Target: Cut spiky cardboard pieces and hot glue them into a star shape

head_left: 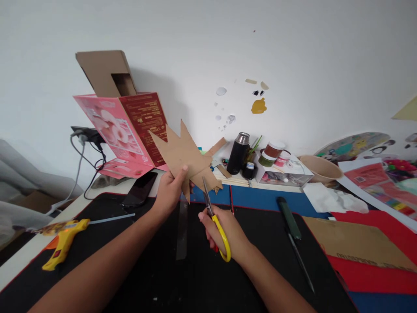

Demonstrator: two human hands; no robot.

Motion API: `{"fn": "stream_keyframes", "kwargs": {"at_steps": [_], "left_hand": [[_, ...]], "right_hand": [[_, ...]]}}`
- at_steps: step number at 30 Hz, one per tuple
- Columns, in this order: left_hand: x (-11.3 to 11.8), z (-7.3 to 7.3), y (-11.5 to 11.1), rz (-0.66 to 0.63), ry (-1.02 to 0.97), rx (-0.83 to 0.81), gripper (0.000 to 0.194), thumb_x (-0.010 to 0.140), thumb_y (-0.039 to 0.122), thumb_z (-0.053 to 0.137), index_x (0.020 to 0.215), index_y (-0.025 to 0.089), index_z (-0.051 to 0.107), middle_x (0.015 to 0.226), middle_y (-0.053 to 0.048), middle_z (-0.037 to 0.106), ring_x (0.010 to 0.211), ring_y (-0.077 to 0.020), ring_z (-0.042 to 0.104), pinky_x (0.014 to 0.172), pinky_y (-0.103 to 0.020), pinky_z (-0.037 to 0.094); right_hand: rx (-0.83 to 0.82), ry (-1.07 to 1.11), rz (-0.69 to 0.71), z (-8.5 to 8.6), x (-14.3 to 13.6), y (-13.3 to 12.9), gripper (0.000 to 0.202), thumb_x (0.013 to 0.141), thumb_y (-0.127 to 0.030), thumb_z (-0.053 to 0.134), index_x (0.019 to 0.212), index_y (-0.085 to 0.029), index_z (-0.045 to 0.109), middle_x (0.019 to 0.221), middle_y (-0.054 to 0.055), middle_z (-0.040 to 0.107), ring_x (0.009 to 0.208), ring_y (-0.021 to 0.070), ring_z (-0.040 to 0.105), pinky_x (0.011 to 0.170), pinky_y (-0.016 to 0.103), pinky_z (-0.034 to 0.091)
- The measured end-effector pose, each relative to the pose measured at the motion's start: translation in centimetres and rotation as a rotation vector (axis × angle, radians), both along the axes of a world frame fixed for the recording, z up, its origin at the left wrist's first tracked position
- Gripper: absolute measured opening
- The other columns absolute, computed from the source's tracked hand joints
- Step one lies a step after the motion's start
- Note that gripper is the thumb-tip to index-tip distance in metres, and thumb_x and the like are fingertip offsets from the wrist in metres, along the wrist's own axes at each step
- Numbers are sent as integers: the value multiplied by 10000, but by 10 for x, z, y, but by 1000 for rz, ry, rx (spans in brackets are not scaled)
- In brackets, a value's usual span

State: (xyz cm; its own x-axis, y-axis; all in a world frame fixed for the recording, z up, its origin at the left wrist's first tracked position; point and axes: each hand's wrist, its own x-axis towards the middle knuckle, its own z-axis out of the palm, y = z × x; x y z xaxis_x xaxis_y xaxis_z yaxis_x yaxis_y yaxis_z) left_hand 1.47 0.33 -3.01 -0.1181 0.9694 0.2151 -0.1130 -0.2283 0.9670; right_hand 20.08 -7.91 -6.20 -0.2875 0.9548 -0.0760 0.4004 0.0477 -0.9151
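My left hand (171, 189) pinches a spiky piece of brown cardboard (182, 152), its thumb on the front face and its fingers behind. Several pointed tips stick up and down from the piece. My right hand (224, 230) is closed round the yellow handles of a pair of scissors (223, 239). The scissors' blades point up and touch or overlap the lower right edge of the cardboard; whether they are parted is too small to tell. Below the cardboard, a ruler-like strip (182, 230) lies on the black mat (202, 287).
A yellow glue gun (65, 245) and a phone (140, 189) lie at left, before a pink box (120, 130). Behind stand a black bottle (239, 154) and paint jars (273, 150). At right are a green cutter (289, 217), a pen (301, 261) and flat cardboard (358, 243).
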Motion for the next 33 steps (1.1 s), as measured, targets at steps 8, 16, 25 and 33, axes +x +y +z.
{"fn": "stream_keyframes", "kwargs": {"at_steps": [8,16,25,33], "left_hand": [[1,8,-3,67,26,-17,412,908,522,686,656,202,622,511,-22,642,386,-159,586,377,-243,466],[-1,7,-3,75,64,-16,435,917,535,667,646,197,626,502,-25,636,392,-158,591,386,-236,470],[0,10,-5,69,60,3,443,904,536,683,624,199,618,503,-22,635,388,-157,587,383,-241,466],[2,11,-7,20,46,10,447,902,538,698,612,208,611,497,-27,627,379,-161,570,371,-251,444]], "right_hand": [[-17,173,73,-1,4,2,442,941,-635,742,1043,-209,684,714,21,753,619,192,749,598,261,577],[-13,130,129,-5,9,3,683,865,-726,786,1297,-208,681,830,57,779,735,234,780,659,293,576],[-35,140,169,6,10,0,841,813,-780,796,1416,-211,653,803,29,737,709,243,768,651,316,578],[-7,93,106,6,6,0,740,863,-757,760,1328,-187,691,832,60,765,676,226,770,613,293,572]]}}
